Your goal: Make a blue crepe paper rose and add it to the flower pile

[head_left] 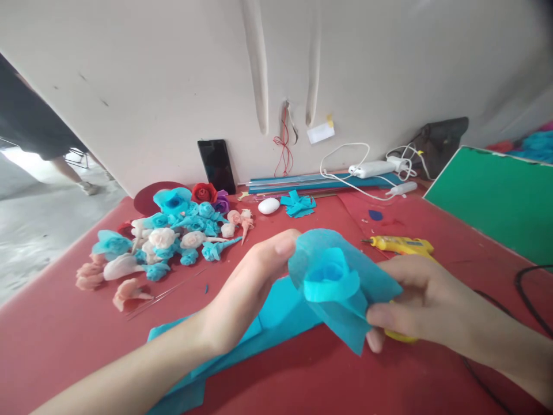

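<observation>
Between my hands is a blue crepe paper flower (332,282), with a tight centre and wide outer petals. My right hand (417,302) grips it low on the right, thumb and fingers closed on the gathered paper. At the upper left rim of an outer petal, my left hand (254,276) has its thumb and fingers pinched at the edge; its far fingers are hidden behind the paper. Folded blue paper sheets (242,340) lie beneath. Just behind my right hand rests a yellow glue gun (400,245), its handle partly covered.
On the red table (78,357), finished paper flowers (162,237) are heaped at left. Behind stand a white egg-shaped object (268,206), blue paper strips (299,204), a phone (216,166) and a white power strip (374,168). A green board (496,202) is at right; a person's leg (71,173) shows left.
</observation>
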{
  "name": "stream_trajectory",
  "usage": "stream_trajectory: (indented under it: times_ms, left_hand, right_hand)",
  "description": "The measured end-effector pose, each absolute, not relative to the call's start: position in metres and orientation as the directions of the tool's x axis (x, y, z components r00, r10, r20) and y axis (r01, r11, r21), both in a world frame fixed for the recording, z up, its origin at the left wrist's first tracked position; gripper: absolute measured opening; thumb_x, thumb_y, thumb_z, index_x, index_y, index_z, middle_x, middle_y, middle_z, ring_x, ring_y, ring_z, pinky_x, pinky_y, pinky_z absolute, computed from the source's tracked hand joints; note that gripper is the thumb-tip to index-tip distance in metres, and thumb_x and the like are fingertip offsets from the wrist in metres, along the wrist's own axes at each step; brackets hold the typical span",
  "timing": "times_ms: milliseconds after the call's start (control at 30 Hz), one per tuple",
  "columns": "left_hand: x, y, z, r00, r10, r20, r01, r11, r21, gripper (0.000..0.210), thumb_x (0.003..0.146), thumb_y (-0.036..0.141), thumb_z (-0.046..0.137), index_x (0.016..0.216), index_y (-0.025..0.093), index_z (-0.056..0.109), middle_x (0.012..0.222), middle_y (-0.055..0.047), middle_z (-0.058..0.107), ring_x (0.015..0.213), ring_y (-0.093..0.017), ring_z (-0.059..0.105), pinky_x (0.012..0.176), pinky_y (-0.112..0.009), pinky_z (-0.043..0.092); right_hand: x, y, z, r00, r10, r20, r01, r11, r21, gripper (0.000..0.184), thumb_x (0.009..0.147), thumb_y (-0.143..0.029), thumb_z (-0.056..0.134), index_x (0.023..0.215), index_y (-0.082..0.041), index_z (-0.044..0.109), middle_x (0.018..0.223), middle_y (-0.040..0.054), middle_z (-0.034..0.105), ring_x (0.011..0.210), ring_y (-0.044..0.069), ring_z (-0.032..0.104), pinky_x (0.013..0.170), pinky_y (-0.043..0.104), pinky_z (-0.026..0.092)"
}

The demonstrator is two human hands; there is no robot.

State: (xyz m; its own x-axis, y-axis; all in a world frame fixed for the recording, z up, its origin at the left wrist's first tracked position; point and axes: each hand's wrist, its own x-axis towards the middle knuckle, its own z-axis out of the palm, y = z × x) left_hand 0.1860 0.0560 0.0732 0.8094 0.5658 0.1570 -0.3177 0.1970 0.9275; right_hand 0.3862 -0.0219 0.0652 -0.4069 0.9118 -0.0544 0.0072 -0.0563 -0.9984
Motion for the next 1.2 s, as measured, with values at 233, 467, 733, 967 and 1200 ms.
stream_trajectory:
  times_ms: [233, 467, 733, 967, 1200]
  left_hand:
    - [0.186, 0.052, 0.074, 0.786, 0.618, 0.018, -0.24, 0.278, 0.93, 0.023, 0.086, 0.027, 0.052, 0.068, 0.015, 0.061, 0.067, 0.002, 0.065, 0.067, -0.012, 0.058, 0.065, -0.018, 0.047]
    - [0.192, 0.05, 0.077, 0.811, 0.582, 0.061, -0.337, 0.379, 0.862, 0.029, 0.088, 0.025, 0.044, 0.072, 0.015, 0.067, 0.06, 0.0, 0.066, 0.071, -0.017, 0.066, 0.066, -0.023, 0.051]
    - [0.185, 0.068, 0.07, 0.872, 0.471, 0.133, -0.295, 0.289, 0.911, 0.024, 0.068, 0.008, 0.053, 0.078, 0.02, 0.071, 0.073, 0.004, 0.071, 0.083, -0.017, 0.068, 0.076, -0.021, 0.049]
    - [0.186, 0.064, 0.068, 0.864, 0.447, 0.233, -0.206, -0.108, 0.972, 0.046, 0.063, -0.006, 0.064, 0.096, 0.026, 0.066, 0.09, 0.006, 0.07, 0.084, -0.012, 0.066, 0.075, -0.017, 0.051]
    - [0.186, 0.061, 0.063, 0.8, 0.536, 0.27, -0.197, -0.192, 0.962, 0.056, 0.068, 0.015, 0.075, 0.116, 0.029, 0.05, 0.109, 0.0, 0.064, 0.087, -0.014, 0.066, 0.064, -0.016, 0.052]
  right_hand:
    - [0.388, -0.022, 0.057, -0.391, 0.919, -0.051, 0.137, 0.003, -0.991, 0.018, 0.082, -0.01, 0.061, 0.081, -0.026, 0.069, 0.074, -0.0097, 0.068, 0.07, 0.005, 0.061, 0.063, 0.011, 0.043]
    - [0.385, -0.02, 0.06, -0.391, 0.919, -0.045, 0.129, 0.006, -0.992, 0.021, 0.079, -0.007, 0.064, 0.08, -0.027, 0.071, 0.073, -0.0107, 0.068, 0.066, 0.003, 0.058, 0.058, 0.008, 0.041]
    - [0.389, -0.021, 0.059, -0.451, 0.891, -0.043, -0.02, -0.058, -0.998, 0.009, 0.085, -0.024, 0.063, 0.078, -0.023, 0.07, 0.072, -0.0066, 0.07, 0.06, 0.003, 0.054, 0.052, 0.008, 0.038]
    - [0.387, -0.021, 0.07, -0.437, 0.871, -0.223, 0.122, -0.188, -0.975, 0.01, 0.086, -0.022, 0.061, 0.077, -0.023, 0.067, 0.068, -0.0058, 0.067, 0.058, 0.005, 0.05, 0.05, 0.012, 0.035]
    - [0.384, -0.022, 0.071, -0.461, 0.866, -0.194, 0.103, -0.165, -0.981, 0.023, 0.088, -0.034, 0.06, 0.072, -0.018, 0.063, 0.065, -0.0046, 0.064, 0.052, 0.004, 0.045, 0.048, 0.012, 0.034]
